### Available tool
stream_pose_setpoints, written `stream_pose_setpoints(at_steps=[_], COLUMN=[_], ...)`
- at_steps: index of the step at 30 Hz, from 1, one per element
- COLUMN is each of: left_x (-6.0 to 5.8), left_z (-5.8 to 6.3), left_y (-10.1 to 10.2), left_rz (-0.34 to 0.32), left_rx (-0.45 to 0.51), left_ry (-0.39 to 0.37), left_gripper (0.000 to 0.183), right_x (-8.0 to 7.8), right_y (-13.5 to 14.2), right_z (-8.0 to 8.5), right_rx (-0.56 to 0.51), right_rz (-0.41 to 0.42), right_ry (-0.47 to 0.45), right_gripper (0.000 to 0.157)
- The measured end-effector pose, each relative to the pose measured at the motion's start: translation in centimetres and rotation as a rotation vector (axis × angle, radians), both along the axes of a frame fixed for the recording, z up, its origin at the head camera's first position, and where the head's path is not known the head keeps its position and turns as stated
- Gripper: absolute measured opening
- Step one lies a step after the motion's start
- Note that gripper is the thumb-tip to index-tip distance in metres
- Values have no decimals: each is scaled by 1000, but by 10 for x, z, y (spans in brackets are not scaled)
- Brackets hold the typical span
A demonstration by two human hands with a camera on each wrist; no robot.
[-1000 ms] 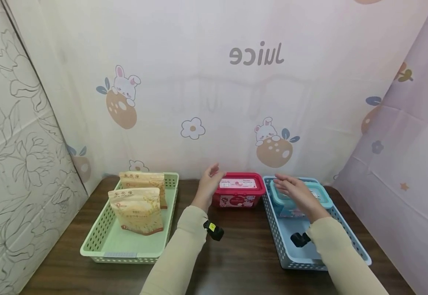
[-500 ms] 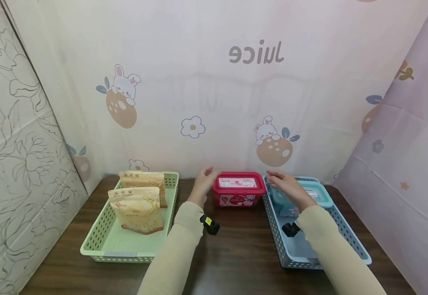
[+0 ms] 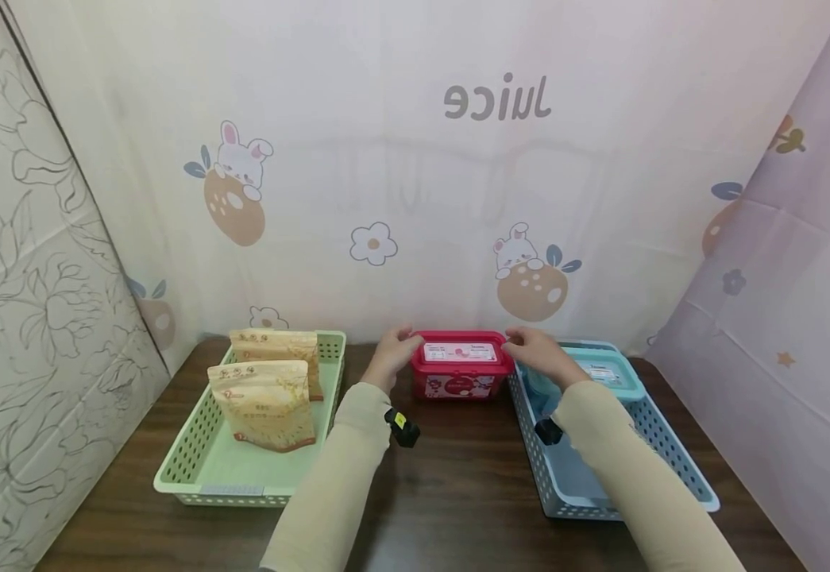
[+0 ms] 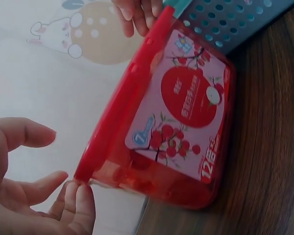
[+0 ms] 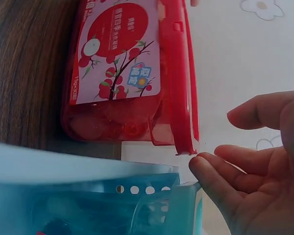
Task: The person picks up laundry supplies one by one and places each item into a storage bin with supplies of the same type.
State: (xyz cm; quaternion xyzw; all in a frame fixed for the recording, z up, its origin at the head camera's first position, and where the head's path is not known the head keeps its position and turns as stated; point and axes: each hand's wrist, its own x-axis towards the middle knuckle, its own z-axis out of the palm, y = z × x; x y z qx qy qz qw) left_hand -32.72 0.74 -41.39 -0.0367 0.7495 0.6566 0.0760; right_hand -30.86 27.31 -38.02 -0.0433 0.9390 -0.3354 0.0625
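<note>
Your red box stands on the counter just left of the blue basket, near the back curtain. Its side label shows cherries and "12" in white; the other characters are too small to read. Your left hand is at the box's left end, fingers apart and relaxed, tips touching the lid corner. Your right hand is at the right end, fingers apart just beside the lid edge.

Only the head view shows the teal box in the blue basket, the two pouches in the green basket left of the red box, and mirrored "Juice" on the curtain.
</note>
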Motion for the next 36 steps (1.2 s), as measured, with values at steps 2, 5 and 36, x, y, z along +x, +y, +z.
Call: stream_pose_setpoints(at_steps=[2, 5, 36], left_x=[-2, -6, -8], left_z=[-1, -4, -4], left_y=[-1, -4, -11], left_rz=[-12, -53, -174], left_rx=[-25, -66, -226], left_ry=[-4, 35, 166], left_gripper=[54, 52, 45], right_x=[-2, -4, -27], right_y=[-3, -5, -5], right_z=[0, 1, 6], right_rx=[23, 40, 102], right_rz=[-1, -11, -65], right_ry=[-5, -21, -98], right_gripper=[61, 62, 46])
